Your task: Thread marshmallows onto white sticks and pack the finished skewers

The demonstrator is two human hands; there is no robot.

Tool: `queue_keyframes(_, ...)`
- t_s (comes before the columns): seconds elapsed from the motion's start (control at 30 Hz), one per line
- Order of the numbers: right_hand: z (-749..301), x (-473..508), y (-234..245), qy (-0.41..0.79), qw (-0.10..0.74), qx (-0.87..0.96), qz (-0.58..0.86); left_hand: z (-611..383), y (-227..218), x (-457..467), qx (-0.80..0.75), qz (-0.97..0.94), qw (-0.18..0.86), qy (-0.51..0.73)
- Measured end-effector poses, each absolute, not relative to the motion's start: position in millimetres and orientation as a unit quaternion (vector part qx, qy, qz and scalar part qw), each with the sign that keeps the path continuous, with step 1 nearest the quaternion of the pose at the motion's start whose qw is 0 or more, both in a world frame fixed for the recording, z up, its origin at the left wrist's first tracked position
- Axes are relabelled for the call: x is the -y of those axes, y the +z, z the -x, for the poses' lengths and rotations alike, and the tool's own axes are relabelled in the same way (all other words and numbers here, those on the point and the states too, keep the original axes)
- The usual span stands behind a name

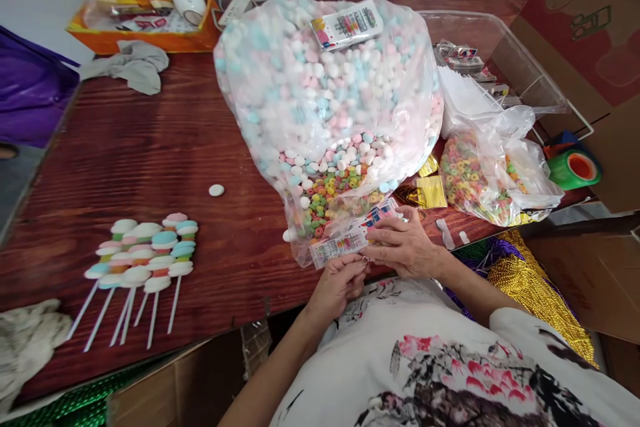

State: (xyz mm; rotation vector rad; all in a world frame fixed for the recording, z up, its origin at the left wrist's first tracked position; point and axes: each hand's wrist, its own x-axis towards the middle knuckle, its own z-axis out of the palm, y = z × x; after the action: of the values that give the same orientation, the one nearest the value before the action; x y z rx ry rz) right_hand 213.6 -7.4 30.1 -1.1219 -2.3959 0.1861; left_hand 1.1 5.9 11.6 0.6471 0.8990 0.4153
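Observation:
Both hands meet at the table's near edge on a stack of long printed wrappers (353, 233). My left hand (336, 285) pinches the stack's near end from below, fingers closed. My right hand (404, 243) lies over the stack's right end, its fingers curled onto it. Just behind them stands a big clear bag of pastel marshmallow candies (325, 100), with coloured cereal rings (333, 197) showing at its bottom. Another printed packet (347, 25) rests on top of the bag.
Several finished candy skewers on white sticks (143, 267) lie at the left. One loose white candy (217, 190) sits mid-table. A smaller bag of cereal rings (480, 180), gold twist ties (431, 192), a clear tray (500, 53), green tape (575, 170) and cardboard boxes (590, 47) crowd the right. An orange tray (140, 37) stands at the back.

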Motion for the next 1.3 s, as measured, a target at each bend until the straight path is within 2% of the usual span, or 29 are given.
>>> queue_keyframes(0.07, -218, 6, 33, 0.045, 0.216, 0.891, 0.397, -1, 11, -8, -0.414, -0.328, 0.83, 0.178)
queue_keyframes(0.13, -219, 5, 30, 0.047, 0.19, 0.903, 0.382, 1, 10, -9, -0.394, -0.443, 0.792, 0.145)
queue_keyframes(0.2, -216, 3, 23, 0.064, 0.171, 0.907, 0.38, 2, 7, -6, -0.37, -0.636, 0.662, 0.143)
queue_keyframes(0.27, -212, 2, 15, 0.088, 0.178, 0.894, 0.401, 1, 4, -2, -0.347, -0.802, 0.457, 0.169)
queue_keyframes(0.33, -211, 1, 12, 0.118, 0.204, 0.869, 0.435, -2, 0, -1, -0.325, -0.882, 0.281, 0.193)
queue_keyframes(0.37, -212, 1, 12, 0.134, 0.222, 0.853, 0.452, -2, -2, -2, -0.317, -0.898, 0.229, 0.202)
queue_keyframes(0.43, -221, -1, 14, 0.149, 0.273, 0.809, 0.499, -2, -5, -7, -0.306, -0.903, 0.2, 0.227)
queue_keyframes(0.53, -243, -7, 16, 0.076, 0.322, 0.695, 0.639, 0, -5, -18, -0.336, -0.85, 0.288, 0.286)
queue_keyframes(0.6, -256, -13, 13, 0.014, 0.276, 0.629, 0.726, 0, -5, -23, -0.387, -0.769, 0.397, 0.317)
queue_keyframes(0.7, -262, -23, 5, 0.006, 0.184, 0.619, 0.764, -4, -2, -24, -0.458, -0.588, 0.574, 0.339)
queue_keyframes(0.8, -260, -29, -1, 0.017, 0.172, 0.619, 0.766, -9, 4, -23, -0.465, -0.449, 0.685, 0.337)
queue_keyframes(0.87, -262, -29, -2, 0.037, 0.208, 0.616, 0.759, -10, 9, -23, -0.455, -0.405, 0.723, 0.325)
queue_keyframes(1.0, -277, -24, 1, 0.111, 0.335, 0.628, 0.694, -5, 18, -24, -0.451, -0.331, 0.77, 0.306)
queue_keyframes(1.07, -284, -22, 4, 0.115, 0.355, 0.626, 0.685, -4, 20, -26, -0.451, -0.303, 0.779, 0.313)
queue_keyframes(1.13, -283, -21, 6, 0.087, 0.316, 0.635, 0.7, -5, 19, -26, -0.448, -0.287, 0.781, 0.328)
queue_keyframes(1.3, -264, -25, 5, 0.01, 0.152, 0.652, 0.743, -15, 17, -25, -0.444, -0.282, 0.772, 0.356)
